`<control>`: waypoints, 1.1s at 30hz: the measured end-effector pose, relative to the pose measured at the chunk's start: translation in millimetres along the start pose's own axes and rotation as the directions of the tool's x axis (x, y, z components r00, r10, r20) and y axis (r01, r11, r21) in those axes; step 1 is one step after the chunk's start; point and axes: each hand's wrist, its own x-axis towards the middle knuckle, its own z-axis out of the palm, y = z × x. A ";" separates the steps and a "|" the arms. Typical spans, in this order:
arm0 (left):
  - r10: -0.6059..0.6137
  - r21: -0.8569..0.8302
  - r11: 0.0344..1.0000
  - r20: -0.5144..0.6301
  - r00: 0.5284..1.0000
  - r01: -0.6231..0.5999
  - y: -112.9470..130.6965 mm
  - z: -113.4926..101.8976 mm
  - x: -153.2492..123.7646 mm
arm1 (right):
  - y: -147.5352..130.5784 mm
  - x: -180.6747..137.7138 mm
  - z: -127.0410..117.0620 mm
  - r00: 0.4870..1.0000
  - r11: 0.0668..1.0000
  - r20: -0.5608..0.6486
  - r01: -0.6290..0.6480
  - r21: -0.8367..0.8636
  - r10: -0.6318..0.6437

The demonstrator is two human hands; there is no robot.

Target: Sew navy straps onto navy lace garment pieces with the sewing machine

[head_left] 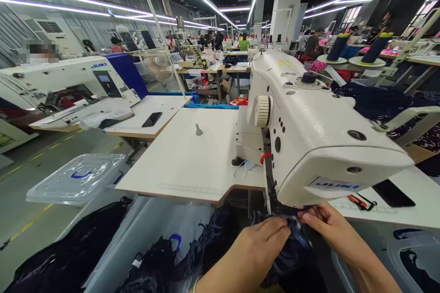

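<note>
A white JUKI sewing machine [309, 114] stands in front of me, its head reaching over my work. Dark navy fabric [296, 240] with a lace-like pattern lies beneath the needle area. My left hand [259, 247] has its fingers together, closed on this fabric just left of the needle area. On the other side, my right hand [319, 219] is pinched at the fabric's edge, close under the machine head. The fingertips of both hands are partly hidden, and the needle itself cannot be made out.
A clear plastic bin [137, 229] with dark garments sits below the table [182, 155] at left. On the tabletop at right are a phone [393, 193] and red-handled snips [357, 201]. A second machine [68, 84] and a lidded box [79, 178] are at left.
</note>
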 end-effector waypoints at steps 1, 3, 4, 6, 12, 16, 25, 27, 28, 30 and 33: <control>0.013 0.005 1.000 -0.031 0.999 -0.013 -1.3 3.9 -2.0 | 0.1 -1.5 -1.5 1.000 0.998 0.009 -0.025 0.059 0.025; 0.032 0.031 0.999 -0.091 0.995 -0.029 -3.2 12.2 -5.8 | -1.2 -3.8 -3.3 0.998 0.989 -0.011 -0.063 0.134 0.065; 0.041 0.044 0.998 -0.128 0.991 -0.036 -3.6 16.1 -7.4 | -2.6 -4.8 -3.4 0.996 0.987 -0.041 -0.067 0.144 0.074; 0.048 0.061 0.997 -0.193 0.980 -0.037 -3.5 23.0 -9.9 | -6.9 -6.6 -1.8 0.994 0.990 -0.092 -0.039 0.135 0.051; 0.105 0.170 0.984 -0.281 0.954 -0.059 1.2 37.1 -11.1 | -25.3 -7.3 7.0 0.988 0.993 -0.131 0.095 0.067 -0.086; 0.078 0.209 0.978 -0.414 0.907 0.012 6.5 46.5 -7.0 | -24.8 -4.3 5.4 0.981 0.991 -0.147 0.113 -0.075 -0.124; 0.123 0.386 0.922 -0.201 0.972 -0.036 15.6 30.9 2.7 | 0.8 -1.4 18.0 0.967 0.943 -0.106 0.198 -0.267 -0.233; 0.143 0.442 0.895 -0.144 0.979 -0.065 15.8 24.6 5.1 | -1.1 -0.1 22.6 0.975 0.955 -0.106 0.163 -0.247 -0.193; 0.154 0.463 0.883 -0.135 0.979 -0.075 15.4 22.5 6.1 | -2.5 0.7 24.0 0.982 0.962 -0.095 0.136 -0.239 -0.162; 0.173 0.492 0.865 -0.109 0.979 -0.099 13.7 20.2 7.4 | -5.1 2.0 24.6 0.993 0.969 -0.066 0.077 -0.233 -0.094; 0.203 0.504 0.853 -0.076 0.976 -0.138 10.5 19.9 7.5 | -8.3 2.8 22.6 0.998 0.971 -0.050 0.023 -0.239 -0.036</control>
